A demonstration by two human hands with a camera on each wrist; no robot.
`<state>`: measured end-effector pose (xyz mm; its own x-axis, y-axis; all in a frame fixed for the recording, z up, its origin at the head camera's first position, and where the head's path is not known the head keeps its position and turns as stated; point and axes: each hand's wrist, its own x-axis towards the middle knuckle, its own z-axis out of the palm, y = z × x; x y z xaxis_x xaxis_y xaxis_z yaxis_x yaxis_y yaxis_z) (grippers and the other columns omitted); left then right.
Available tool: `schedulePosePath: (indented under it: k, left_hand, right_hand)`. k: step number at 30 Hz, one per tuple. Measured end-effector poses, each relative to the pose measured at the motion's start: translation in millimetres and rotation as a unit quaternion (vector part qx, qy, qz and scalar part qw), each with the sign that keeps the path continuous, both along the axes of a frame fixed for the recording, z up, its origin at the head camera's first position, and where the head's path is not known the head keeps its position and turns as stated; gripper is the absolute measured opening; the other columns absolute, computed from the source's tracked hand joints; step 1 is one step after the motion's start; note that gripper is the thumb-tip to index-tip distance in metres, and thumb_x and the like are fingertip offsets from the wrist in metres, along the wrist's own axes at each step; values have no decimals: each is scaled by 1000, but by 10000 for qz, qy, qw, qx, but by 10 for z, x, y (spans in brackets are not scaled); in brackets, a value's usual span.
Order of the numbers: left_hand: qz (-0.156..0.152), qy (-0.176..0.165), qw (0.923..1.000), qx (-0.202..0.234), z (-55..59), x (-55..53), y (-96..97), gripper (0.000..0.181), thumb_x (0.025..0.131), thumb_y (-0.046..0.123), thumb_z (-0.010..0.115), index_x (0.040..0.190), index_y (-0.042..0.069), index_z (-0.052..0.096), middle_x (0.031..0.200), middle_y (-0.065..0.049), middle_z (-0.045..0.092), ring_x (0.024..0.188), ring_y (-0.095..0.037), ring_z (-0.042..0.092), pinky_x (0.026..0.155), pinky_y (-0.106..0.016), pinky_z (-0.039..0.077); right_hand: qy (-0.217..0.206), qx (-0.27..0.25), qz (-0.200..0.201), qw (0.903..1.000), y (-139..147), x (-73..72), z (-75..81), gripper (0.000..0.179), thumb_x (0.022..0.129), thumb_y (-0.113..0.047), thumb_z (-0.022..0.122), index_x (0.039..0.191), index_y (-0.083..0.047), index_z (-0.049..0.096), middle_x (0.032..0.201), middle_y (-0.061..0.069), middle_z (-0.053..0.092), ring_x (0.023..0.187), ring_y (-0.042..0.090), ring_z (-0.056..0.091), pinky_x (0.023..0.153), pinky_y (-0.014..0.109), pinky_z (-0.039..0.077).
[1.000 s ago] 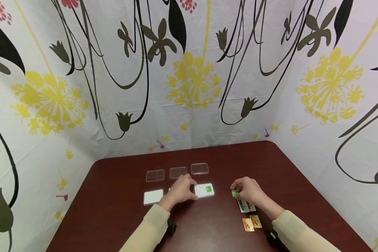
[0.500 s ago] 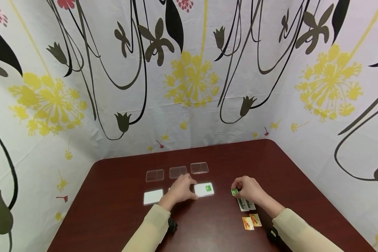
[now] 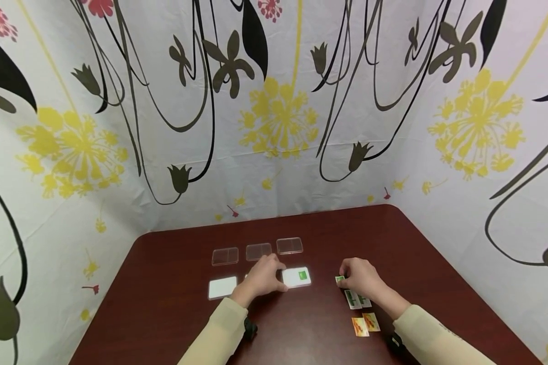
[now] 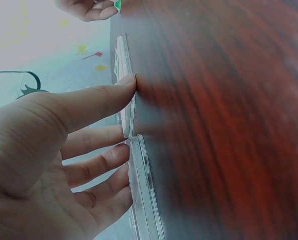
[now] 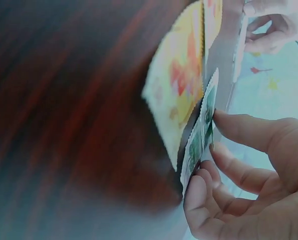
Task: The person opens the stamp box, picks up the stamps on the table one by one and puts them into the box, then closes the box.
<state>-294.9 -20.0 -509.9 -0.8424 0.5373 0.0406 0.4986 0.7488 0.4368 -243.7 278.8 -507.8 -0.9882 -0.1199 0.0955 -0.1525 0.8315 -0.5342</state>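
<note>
My left hand (image 3: 261,275) grips the left end of a flat case with a white insert (image 3: 296,277), thumb at its near edge. A small green stamp (image 3: 303,275) lies on that insert. Another white-lined case (image 4: 143,185) sits beneath the left hand's other fingers, mostly hidden in the head view. My right hand (image 3: 363,278) pinches a green stamp (image 3: 339,279) between thumb and fingers, low over the table. Right by it lie green-and-white stamps (image 3: 352,299). Two yellow-orange stamps (image 3: 360,327) with perforated edges lie nearer to me.
Along the back are three clear plastic lids, at left (image 3: 225,256), middle (image 3: 258,251) and right (image 3: 289,246). A further white-lined case (image 3: 223,288) lies left of my left hand. The dark red table (image 3: 301,329) meets a flower-patterned curtain (image 3: 283,187) behind.
My right hand's fingers have shifted slightly to the right on the pinched stamp, uncovering more of the green-and-white stamps below. The left hand keeps its place on the case.
</note>
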Motion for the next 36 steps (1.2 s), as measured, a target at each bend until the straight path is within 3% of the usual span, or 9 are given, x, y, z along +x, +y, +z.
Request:
schedulePosePath:
  k: [17,25,36]
  left_hand:
    - [-27,53,10000,-48,-41,-24,-5,56,77,37,89,123,11,73,108,0,59,99,-17,50,81,-34,49]
    - [-36,66,10000,-30,-47,-21,-17,56,77,37,89,124,12,73,107,1,59,99,-17,51,82,-34,49]
    - [-93,145,9998,-36,0,-24,-41,56,78,37,88,125,11,73,109,0,59,103,-19,53,85,-36,49]
  right_hand:
    - [-126,-761,607,9952,-7,-50,-14,21,77,8,79,83,-9,67,73,3,62,60,16,52,52,31,45]
    - [-392,-1103,399,9923,32,-98,-66,19,81,3,77,92,-12,79,90,-1,71,67,15,60,57,32,51]
    - [-28,-1149,322,9928,-37,-126,-16,16,84,-7,81,94,-19,82,105,0,73,77,15,61,60,29,51]
